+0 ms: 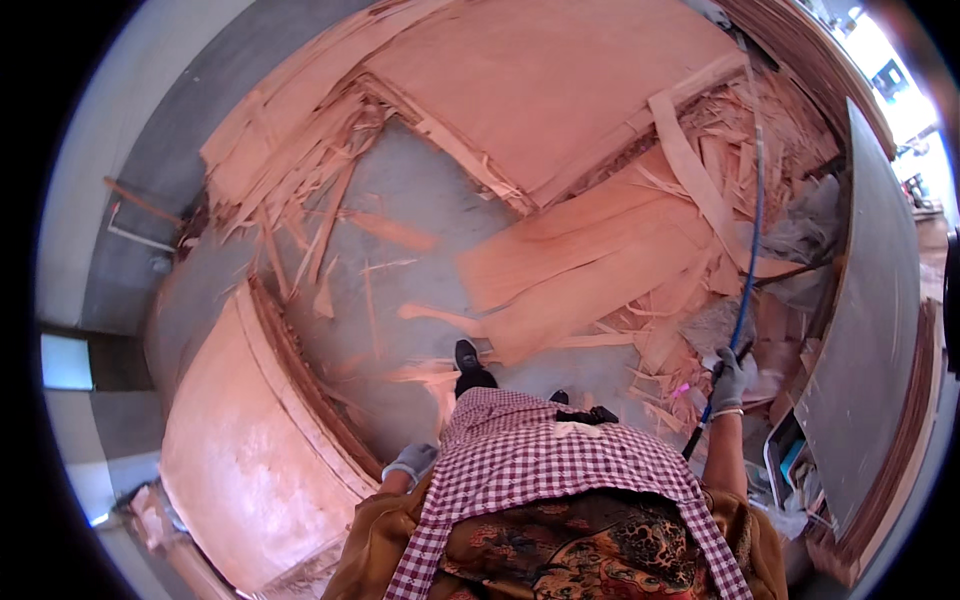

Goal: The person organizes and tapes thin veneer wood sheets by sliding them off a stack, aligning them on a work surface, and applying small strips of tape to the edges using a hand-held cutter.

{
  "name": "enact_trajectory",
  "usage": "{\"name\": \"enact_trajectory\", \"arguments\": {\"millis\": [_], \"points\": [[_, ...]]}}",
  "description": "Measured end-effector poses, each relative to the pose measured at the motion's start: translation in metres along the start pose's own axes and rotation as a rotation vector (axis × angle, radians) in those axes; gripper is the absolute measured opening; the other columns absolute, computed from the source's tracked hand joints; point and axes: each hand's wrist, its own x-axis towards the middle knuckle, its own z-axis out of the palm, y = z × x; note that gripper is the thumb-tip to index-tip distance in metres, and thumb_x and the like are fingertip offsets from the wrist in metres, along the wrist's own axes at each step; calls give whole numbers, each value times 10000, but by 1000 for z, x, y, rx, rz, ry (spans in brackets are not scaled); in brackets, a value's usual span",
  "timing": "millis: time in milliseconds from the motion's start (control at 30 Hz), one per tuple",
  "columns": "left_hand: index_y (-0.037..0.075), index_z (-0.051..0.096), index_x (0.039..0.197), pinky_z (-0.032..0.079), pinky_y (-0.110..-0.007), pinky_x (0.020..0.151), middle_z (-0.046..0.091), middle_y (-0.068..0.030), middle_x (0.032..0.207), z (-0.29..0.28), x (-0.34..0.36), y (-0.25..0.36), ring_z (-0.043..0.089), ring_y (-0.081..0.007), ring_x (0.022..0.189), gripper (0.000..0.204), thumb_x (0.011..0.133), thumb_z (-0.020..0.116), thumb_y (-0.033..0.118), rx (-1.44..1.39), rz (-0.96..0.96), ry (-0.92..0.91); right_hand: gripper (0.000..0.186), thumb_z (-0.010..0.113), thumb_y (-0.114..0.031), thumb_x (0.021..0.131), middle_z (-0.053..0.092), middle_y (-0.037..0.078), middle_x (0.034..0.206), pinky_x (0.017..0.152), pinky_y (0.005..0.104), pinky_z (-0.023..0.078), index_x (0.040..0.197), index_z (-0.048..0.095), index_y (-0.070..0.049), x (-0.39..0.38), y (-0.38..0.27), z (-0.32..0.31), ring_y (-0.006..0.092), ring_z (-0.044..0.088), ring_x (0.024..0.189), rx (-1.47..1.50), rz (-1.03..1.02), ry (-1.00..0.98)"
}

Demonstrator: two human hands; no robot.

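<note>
My right hand [729, 380], in a grey glove, is closed around a long thin blue pole [748, 285] with a black lower end. The pole reaches up along the right side, past torn veneer, toward the large stack at the far side. A small dark part sticks out beside my grip; its kind is unclear. My left hand [412, 463], also gloved in grey, hangs low by the edge of a near-left stack of wood sheets [265, 450]. Only the back of that glove shows plainly, its fingers mostly hidden.
A large stack of veneer sheets [550, 90] stands ahead. Loose veneer strips [590, 260] and splinters litter the grey floor [400, 190]. To the right stands a grey-topped stack of boards [875, 330], with clear plastic wrap [800, 225] beside it. My shoe [466, 355] is among the scraps.
</note>
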Motion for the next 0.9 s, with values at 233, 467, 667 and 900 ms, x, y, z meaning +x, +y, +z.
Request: {"name": "enact_trajectory", "arguments": {"millis": [233, 467, 667, 900], "points": [[83, 640, 1091, 463, -392, 826, 651, -174, 1008, -90, 67, -61, 610, -308, 964, 362, 867, 528, 345, -120, -137, 134, 158, 669, -238, 782, 511, 11, 522, 353, 237, 308, 780, 618, -88, -18, -24, 97, 101, 433, 377, -14, 57, -28], [60, 641, 1082, 480, -376, 781, 669, -147, 958, -241, 121, -59, 629, -264, 897, 356, 872, 545, 331, -179, -85, 270, 164, 654, -230, 787, 540, 38, 528, 348, 235, 316, 781, 622, -69, -43, -42, 217, 106, 441, 370, 46, 138, -48], [-8, 634, 997, 461, -261, 619, 615, -50, 797, -341, 178, -68, 557, -128, 688, 240, 861, 592, 185, -673, 103, 294, 189, 641, -232, 806, 551, 47, 529, 356, 235, 333, 753, 622, -51, -31, -47, 293, 109, 460, 375, 44, 164, -54], [36, 550, 1157, 480, -271, 561, 641, -118, 884, -497, 241, 62, 592, -169, 653, 305, 889, 559, 182, -899, 58, 38, 213, 634, -253, 809, 562, 57, 552, 377, 240, 368, 783, 605, -44, 39, -82, 395, 119, 503, 410, 29, 132, -16]]}}
